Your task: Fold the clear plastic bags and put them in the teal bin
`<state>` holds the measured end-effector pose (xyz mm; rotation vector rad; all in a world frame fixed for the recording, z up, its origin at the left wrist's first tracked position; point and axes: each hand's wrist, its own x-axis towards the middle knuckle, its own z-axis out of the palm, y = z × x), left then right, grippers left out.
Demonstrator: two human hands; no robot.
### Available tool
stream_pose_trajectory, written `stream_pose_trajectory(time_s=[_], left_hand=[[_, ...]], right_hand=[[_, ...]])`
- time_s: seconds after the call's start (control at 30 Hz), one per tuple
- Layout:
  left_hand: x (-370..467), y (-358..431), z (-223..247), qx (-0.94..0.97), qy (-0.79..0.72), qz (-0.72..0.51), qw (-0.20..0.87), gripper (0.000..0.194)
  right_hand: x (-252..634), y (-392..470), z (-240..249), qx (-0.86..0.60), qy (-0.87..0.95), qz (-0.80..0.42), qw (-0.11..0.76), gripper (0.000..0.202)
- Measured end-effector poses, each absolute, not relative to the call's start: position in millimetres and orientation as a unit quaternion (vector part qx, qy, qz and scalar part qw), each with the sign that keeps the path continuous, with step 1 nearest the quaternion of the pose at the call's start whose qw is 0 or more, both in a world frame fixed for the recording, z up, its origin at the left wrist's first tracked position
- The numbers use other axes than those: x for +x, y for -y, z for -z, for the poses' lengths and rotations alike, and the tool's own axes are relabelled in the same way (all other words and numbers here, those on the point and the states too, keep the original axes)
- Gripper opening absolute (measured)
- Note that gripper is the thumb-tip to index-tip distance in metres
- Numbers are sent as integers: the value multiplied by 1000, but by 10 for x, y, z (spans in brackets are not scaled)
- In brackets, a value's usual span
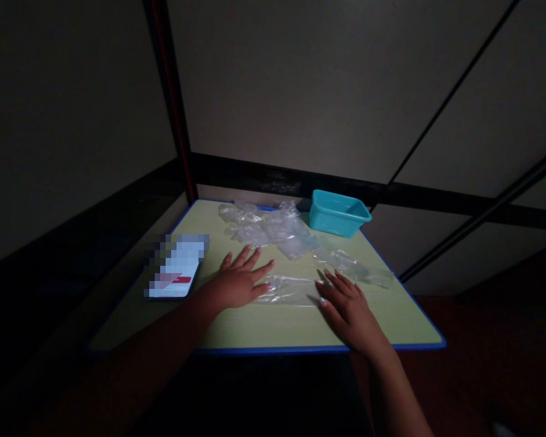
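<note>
A clear plastic bag [293,291] lies flattened on the table in front of me, its long side running left to right. My left hand [241,282] rests at the bag's left end with the fingers spread and the thumb touching the plastic. At the right end is my right hand [348,306], fingers stretched out and the fingertips at the bag's edge. Neither hand grips anything. Just beyond my right hand lies another crumpled clear bag [346,264]. Farther back, several clear bags [277,227] are heaped loosely.
A turquoise plastic basket [339,213] stands at the table's back right corner. On the left, a phone or tablet [177,267] with a lit, partly blurred screen lies on the table. The light table [273,331] has a blue edge, with wall panels behind it.
</note>
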<state>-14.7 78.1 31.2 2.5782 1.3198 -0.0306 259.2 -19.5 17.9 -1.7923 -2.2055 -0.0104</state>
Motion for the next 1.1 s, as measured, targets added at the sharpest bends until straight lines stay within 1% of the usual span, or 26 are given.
stream_pose_trajectory(time_s=[0.23, 0.43, 0.6, 0.7, 0.8, 0.93, 1.1], left_hand=[[-156, -784, -290, 885, -450, 3, 116, 61], [-160, -809, -250, 902, -426, -30, 60, 65], [-129, -792, -319, 917, -392, -71, 24, 57], [-107, -779, -355, 938, -338, -71, 33, 52], [-88, -788, -324, 954, -292, -41, 64, 52], [-82, -816, -234, 957, -274, -18, 97, 50], [-110, -830, -203, 958, -264, -12, 115, 46]], right_hand=[[2574, 205, -172, -644, 752, 9, 143, 44], [2573, 214, -170, -642, 751, 10, 153, 43], [2582, 218, -162, -640, 753, 16, 149, 44], [2586, 219, -158, -637, 756, 17, 150, 44], [2584, 221, -156, -635, 756, 19, 159, 43], [2577, 228, -159, -644, 749, 21, 155, 43], [2572, 235, -163, -657, 737, 18, 156, 41]])
